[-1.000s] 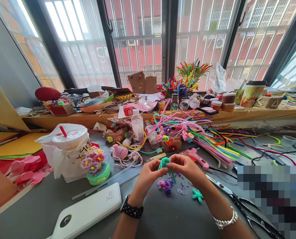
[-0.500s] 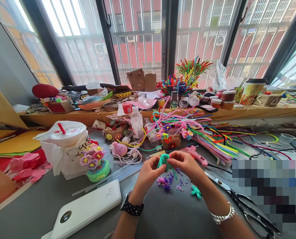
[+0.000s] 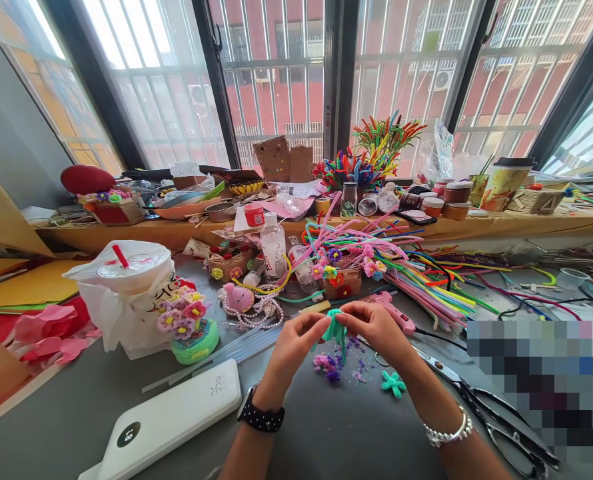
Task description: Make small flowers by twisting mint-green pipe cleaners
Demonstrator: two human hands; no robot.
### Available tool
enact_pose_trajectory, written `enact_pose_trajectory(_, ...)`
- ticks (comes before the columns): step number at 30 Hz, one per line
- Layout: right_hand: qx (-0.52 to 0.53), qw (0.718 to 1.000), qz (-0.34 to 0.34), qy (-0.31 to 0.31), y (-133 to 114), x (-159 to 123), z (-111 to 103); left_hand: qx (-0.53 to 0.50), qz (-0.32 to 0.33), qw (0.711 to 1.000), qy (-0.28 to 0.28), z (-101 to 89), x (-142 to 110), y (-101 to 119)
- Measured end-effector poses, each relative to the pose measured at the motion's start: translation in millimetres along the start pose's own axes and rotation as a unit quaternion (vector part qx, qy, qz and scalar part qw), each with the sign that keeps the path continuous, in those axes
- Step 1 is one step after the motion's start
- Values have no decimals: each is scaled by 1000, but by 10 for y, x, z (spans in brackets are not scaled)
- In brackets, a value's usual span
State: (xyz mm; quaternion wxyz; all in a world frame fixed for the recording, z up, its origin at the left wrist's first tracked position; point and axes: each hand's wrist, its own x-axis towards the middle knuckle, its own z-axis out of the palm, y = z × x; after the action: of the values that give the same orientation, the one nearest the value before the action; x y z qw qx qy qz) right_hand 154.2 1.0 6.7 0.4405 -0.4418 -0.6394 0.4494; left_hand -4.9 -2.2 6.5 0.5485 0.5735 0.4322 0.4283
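Note:
A bent mint-green pipe cleaner [image 3: 334, 327] is held up over the table, its loose end hanging down. My left hand [image 3: 299, 340] pinches its left side between thumb and fingers. From the other side, my right hand [image 3: 371, 327] grips its upper right edge, the fingertips close to those of the left. On the table to the right lies a mint-green flower-shaped piece [image 3: 393, 384], flat and apart from both hands. Below the held piece sit purple and pink fuzzy scraps [image 3: 328, 365].
Large scissors [image 3: 476, 400] lie right of my right arm, and a pink glue gun [image 3: 395, 312] behind that hand. A white power bank [image 3: 176, 413] and a bagged drink cup [image 3: 136, 280] are on the left. Loose pipe cleaners [image 3: 426, 287] pile up at the back.
The green pipe cleaner has turned in my fingers, and its loops now spread and hang lower. My left fingertips have shifted up along it. The view has moved slightly.

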Motion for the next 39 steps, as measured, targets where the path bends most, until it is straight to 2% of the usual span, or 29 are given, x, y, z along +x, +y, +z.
enact_pose_trajectory(2, -6, 1000, -3, -5, -17, -8, 7, -14, -3, 1000, 18, -5, -2, 4)
enact_pose_trajectory(7, 20, 1000, 6, -7, -33, -18, 50, -52, -7, 998, 19, 30, 11, -38)
enact_pose_trajectory(14, 67, 997, 4, 40, -1, -14, 149, -92, -7, 995, 38, 63, 33, -77)
enact_pose_trajectory(20, 98, 994, 10, 49, 33, -5, 173, -20, -12, 999, 22, 37, 26, -45)
enact_pose_trajectory(24, 55, 995, -18, 85, 43, -4, 153, 53, 35, 998, -3, 43, 21, -67)
enact_pose_trajectory(29, 22, 991, -56, 120, 39, -15, 168, 52, 27, 998, -28, 53, 19, -116)
enact_pose_trajectory(34, 18, 993, -52, 108, 48, -11, 168, 44, 26, 998, -41, 50, 6, -72)
enact_pose_trajectory(39, 9, 999, -36, 19, 25, -6, 94, 66, 21, 995, -74, 36, -17, -11)
